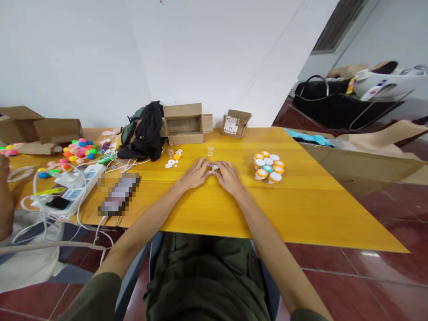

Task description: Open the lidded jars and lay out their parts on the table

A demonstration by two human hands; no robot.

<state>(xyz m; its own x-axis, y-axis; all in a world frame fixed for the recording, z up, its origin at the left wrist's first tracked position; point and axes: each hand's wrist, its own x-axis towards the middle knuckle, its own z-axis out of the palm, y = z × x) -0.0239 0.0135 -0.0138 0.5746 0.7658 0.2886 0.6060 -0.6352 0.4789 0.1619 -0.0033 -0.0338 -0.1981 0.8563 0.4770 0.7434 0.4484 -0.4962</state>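
Observation:
My left hand and my right hand meet fingertip to fingertip on the yellow table. Both pinch a small white and clear object between them; it is too small to name. A small clear cup stands just beyond my fingers. To the left lie small white and orange lids near another clear cup. To the right sits a cluster of small jars with white, orange and teal lids.
Open cardboard boxes and a black cloth stand at the back. Colourful balls, a power strip and white cables lie at the left. Another person's arm shows at the left edge. The table's right edge drops to a red tiled floor.

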